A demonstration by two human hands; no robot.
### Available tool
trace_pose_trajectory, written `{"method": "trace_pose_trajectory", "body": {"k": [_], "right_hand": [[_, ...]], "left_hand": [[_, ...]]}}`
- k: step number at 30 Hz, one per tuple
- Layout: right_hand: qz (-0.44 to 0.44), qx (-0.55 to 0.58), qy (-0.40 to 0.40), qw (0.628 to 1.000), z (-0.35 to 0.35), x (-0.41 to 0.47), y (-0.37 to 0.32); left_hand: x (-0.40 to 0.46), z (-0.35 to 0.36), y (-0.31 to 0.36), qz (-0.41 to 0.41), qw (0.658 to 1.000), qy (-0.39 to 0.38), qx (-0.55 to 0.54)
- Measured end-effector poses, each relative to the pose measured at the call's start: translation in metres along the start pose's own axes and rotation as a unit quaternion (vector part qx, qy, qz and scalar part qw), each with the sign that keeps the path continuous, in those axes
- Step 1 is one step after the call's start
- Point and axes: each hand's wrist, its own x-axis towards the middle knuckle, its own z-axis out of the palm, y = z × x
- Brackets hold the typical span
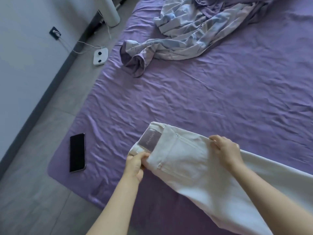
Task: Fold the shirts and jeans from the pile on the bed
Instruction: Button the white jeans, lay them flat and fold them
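Note:
A pair of white jeans (183, 160) lies folded lengthwise on the purple bed (186, 99), waistband with a leather patch toward the upper left, legs running off to the lower right. My left hand (135, 164) pinches the waistband's near corner. My right hand (225, 149) grips the far edge of the seat. A crumpled pale blue and white shirt (191, 31) lies at the far end of the bed, one purple-lined sleeve trailing toward the left edge.
A black phone (77, 152) lies on the bed's near left corner. Beyond the bed's left edge is grey floor with a white power strip (100, 56), its cables, and a white cylindrical appliance (111, 11) by the wall.

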Motion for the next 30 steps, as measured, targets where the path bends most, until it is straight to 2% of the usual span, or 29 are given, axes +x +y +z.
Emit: {"method": "trace_pose_trajectory", "body": {"k": [2, 3, 4, 5, 6, 7, 9, 10, 12, 14, 17, 21, 23, 24, 25, 28, 30], "right_hand": [[-0.015, -0.027, 0.018, 0.999, 0.009, 0.001, -0.004], [-0.044, -0.041, 0.039, 0.997, 0.014, 0.000, -0.005], [-0.076, -0.062, 0.065, 0.993, 0.019, -0.002, -0.006], [-0.101, -0.090, 0.084, 0.987, 0.024, -0.006, -0.007], [-0.121, -0.118, 0.090, 0.982, 0.029, -0.012, -0.008], [-0.139, -0.137, 0.084, 0.977, 0.031, -0.018, -0.010], [-0.170, -0.156, 0.084, 0.969, 0.034, -0.032, -0.009], [-0.176, -0.164, 0.085, 0.967, 0.035, -0.038, -0.007], [-0.184, -0.177, 0.074, 0.964, 0.034, -0.050, 0.007], [-0.189, -0.199, 0.048, 0.960, 0.032, -0.063, 0.035], [-0.165, -0.238, 0.013, 0.957, 0.021, -0.086, 0.096], [-0.114, -0.256, -0.004, 0.960, -0.015, -0.110, 0.179], [-0.109, -0.260, -0.009, 0.959, -0.034, -0.120, 0.209], [-0.106, -0.264, -0.006, 0.959, -0.041, -0.125, 0.222], [-0.100, -0.266, -0.002, 0.959, -0.048, -0.128, 0.234], [-0.066, -0.264, 0.015, 0.962, -0.067, -0.134, 0.263], [-0.036, -0.264, 0.019, 0.964, -0.082, -0.142, 0.291]], "left_hand": [[0.012, -0.003, -0.001, 0.015, 0.999, -0.003, 0.046], [0.015, -0.006, -0.002, 0.042, 0.992, 0.019, 0.118], [0.017, -0.007, -0.004, 0.100, 0.965, 0.067, 0.234], [0.017, -0.008, -0.007, 0.191, 0.901, 0.126, 0.369], [0.013, -0.005, -0.011, 0.302, 0.810, 0.164, 0.475], [0.008, 0.000, -0.019, 0.402, 0.720, 0.159, 0.542], [-0.008, 0.024, -0.041, 0.517, 0.596, 0.046, 0.613], [-0.017, 0.039, -0.057, 0.541, 0.549, -0.030, 0.636], [-0.038, 0.067, -0.089, 0.524, 0.470, -0.170, 0.689], [-0.050, 0.087, -0.118, 0.478, 0.407, -0.229, 0.744], [-0.052, 0.097, -0.143, 0.388, 0.364, -0.252, 0.809], [-0.049, 0.111, -0.147, 0.389, 0.326, -0.226, 0.831], [-0.057, 0.124, -0.150, 0.389, 0.325, -0.211, 0.836], [-0.067, 0.133, -0.153, 0.376, 0.345, -0.214, 0.833], [-0.078, 0.145, -0.160, 0.373, 0.342, -0.227, 0.832], [-0.107, 0.187, -0.199, 0.383, 0.285, -0.299, 0.826], [-0.140, 0.225, -0.234, 0.378, 0.261, -0.332, 0.824]]}}
